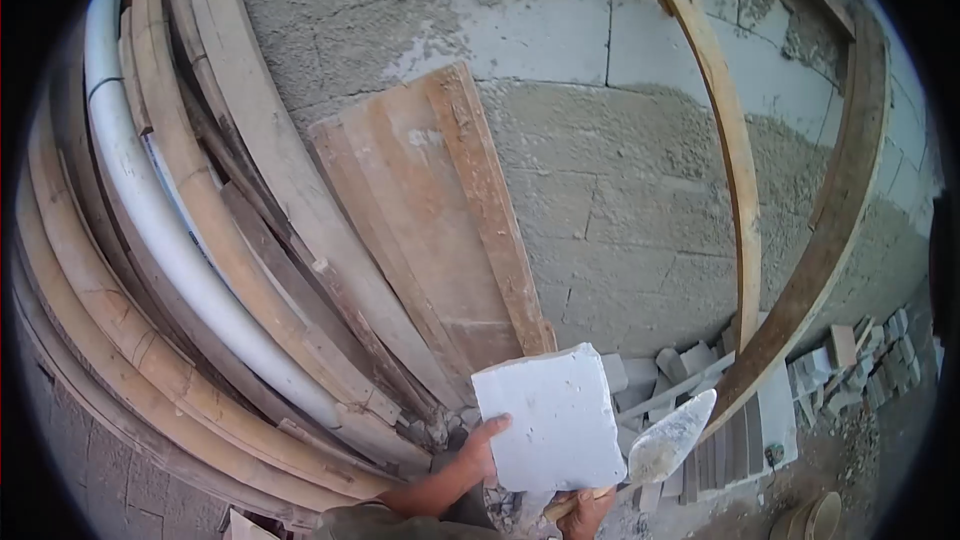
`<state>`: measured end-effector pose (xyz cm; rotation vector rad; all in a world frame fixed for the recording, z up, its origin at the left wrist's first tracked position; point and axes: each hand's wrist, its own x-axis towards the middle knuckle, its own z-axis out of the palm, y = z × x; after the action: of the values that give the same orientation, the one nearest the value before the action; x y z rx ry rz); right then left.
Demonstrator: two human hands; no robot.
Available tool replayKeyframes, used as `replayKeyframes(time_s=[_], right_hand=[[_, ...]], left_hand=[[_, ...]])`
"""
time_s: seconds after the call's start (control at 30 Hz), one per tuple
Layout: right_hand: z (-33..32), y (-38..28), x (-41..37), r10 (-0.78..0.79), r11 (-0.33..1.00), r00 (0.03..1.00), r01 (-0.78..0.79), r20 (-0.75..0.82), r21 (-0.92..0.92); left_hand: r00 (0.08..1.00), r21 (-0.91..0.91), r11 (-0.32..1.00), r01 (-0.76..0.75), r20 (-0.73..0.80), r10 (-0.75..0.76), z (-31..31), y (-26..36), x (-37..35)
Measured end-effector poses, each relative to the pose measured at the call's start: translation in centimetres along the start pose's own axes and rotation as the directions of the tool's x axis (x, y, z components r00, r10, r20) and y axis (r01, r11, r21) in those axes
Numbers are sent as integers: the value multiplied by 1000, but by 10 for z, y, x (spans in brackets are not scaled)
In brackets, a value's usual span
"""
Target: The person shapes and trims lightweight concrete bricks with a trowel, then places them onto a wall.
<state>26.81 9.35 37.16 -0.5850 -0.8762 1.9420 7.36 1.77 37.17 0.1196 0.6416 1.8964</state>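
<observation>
Low in the head view, a white lightweight block point(548, 422) is held up in front of my body. My left hand point(480, 448) grips its left edge, with the thumb lying on the near face. Under the block's lower right corner, my right hand point(587, 514) is wrapped round the handle of a trowel point(672, 436). The pointed trowel blade, smeared with grey mortar, sticks up just right of the block. Part of the right hand's fingers is hidden beneath the block.
Bamboo poles, planks point(270, 120) and a white pipe point(150, 200) lean on the left. A wooden panel point(420, 210) rests against the block wall point(610, 170). Two timbers point(735, 130) slant at right, above broken block pieces point(855, 365). A bucket point(822, 517) stands bottom right.
</observation>
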Motion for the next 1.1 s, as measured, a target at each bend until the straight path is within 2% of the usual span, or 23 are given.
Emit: replayKeyframes(time_s=[0.03,0.1,0.13,0.17,0.2,0.23,0.27,0.3,0.33,0.37,0.4,0.43,0.47,0.5,0.53,0.57,0.67,0.73,0.8,0.9,0.97,1.03,1.1], right_hand=[[5,8,16,-30,1000,997,30,67,3],[13,22,45,-312,883,948,316,70,-346],[32,8,59,-324,878,940,340,104,-339],[56,-18,62,-121,902,988,148,91,-405],[72,-32,68,94,880,994,-56,57,-471],[90,-25,85,-69,915,991,108,114,-389],[105,-24,99,-68,913,989,114,128,-392],[142,-36,113,-252,921,951,292,176,-257],[170,-46,125,-431,882,881,457,196,-113],[187,-52,136,-435,878,876,464,207,-116],[203,-58,147,-392,876,888,440,241,-197],[217,-59,157,-347,865,898,418,271,-277],[231,-58,166,-355,859,892,429,280,-279],[247,-59,178,-326,839,903,412,278,-356],[267,-61,190,-303,812,913,398,274,-426],[314,-73,189,-425,763,819,553,385,-335],[363,-81,225,-431,723,792,590,432,-361],[396,-92,239,-370,733,822,544,432,-407],[445,-111,245,-390,741,775,585,498,-330],[498,-132,261,-317,698,760,592,568,-403],[543,-139,264,-420,682,654,685,629,-256],[574,-150,265,-376,695,653,669,658,-266],[600,-160,264,-398,694,632,681,665,-232]], left_hand=[[999,-8,999,-35,3,35,10,7,1],[995,-23,995,-96,22,97,25,26,11],[989,-50,988,-147,21,148,29,36,18],[981,-77,979,-189,14,191,32,43,19],[978,-86,975,-207,17,209,42,55,21],[967,-14,968,-251,-46,250,55,74,24],[951,59,956,-287,-105,292,64,93,29],[948,50,954,-297,-103,301,65,110,39],[913,227,896,-382,-60,404,64,126,51],[869,393,798,-457,3,495,66,142,63],[866,385,798,-464,8,500,73,160,72],[811,398,752,-525,-36,585,82,178,80],[746,410,703,-581,-77,661,88,193,89],[729,271,721,-638,-88,678,91,209,100],[724,258,714,-651,-70,686,95,226,109],[705,213,691,-691,-16,709,100,244,114],[673,168,654,-738,107,732,127,303,121],[666,171,644,-746,156,730,142,336,123],[551,136,533,-835,202,810,158,365,132],[573,45,572,-819,119,811,177,409,147],[536,-24,542,-840,113,836,194,443,148],[384,-19,392,-920,153,910,211,476,149],[327,25,326,-945,104,939,234,505,139]])
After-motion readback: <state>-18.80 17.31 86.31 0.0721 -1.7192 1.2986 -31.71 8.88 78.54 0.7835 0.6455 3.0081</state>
